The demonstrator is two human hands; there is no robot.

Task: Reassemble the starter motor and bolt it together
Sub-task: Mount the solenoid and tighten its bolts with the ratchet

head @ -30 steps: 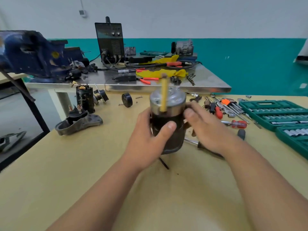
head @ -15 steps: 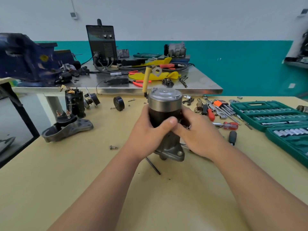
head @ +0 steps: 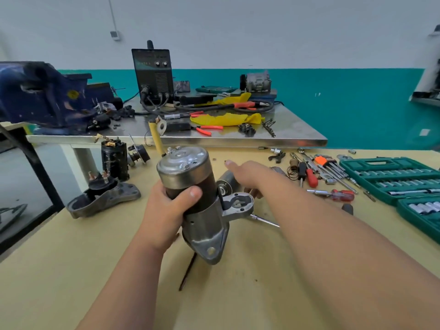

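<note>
My left hand (head: 166,206) grips the starter motor (head: 190,186) round its dark body and holds it tilted above the tan table (head: 71,270). The motor has a silver end cap on top, a yellow lead (head: 157,139) sticking up, and a grey nose housing (head: 209,241) at the bottom. My right hand (head: 247,173) is stretched out behind and to the right of the motor with straight fingers, off the motor and holding nothing I can see. A small cylindrical part (head: 228,181) lies just under that hand.
A second housing (head: 102,198) and a black field coil (head: 114,160) stand at the left. Screwdrivers (head: 333,194), hex keys and wrenches lie at the right, next to green socket cases (head: 390,179). A long bolt (head: 188,272) lies under the motor. A blue vise (head: 42,96) and welder (head: 153,72) stand behind.
My right hand has let go of the motor and reached out to the right behind it. My left hand has tilted the motor and turned it, so the nose housing faces me.
</note>
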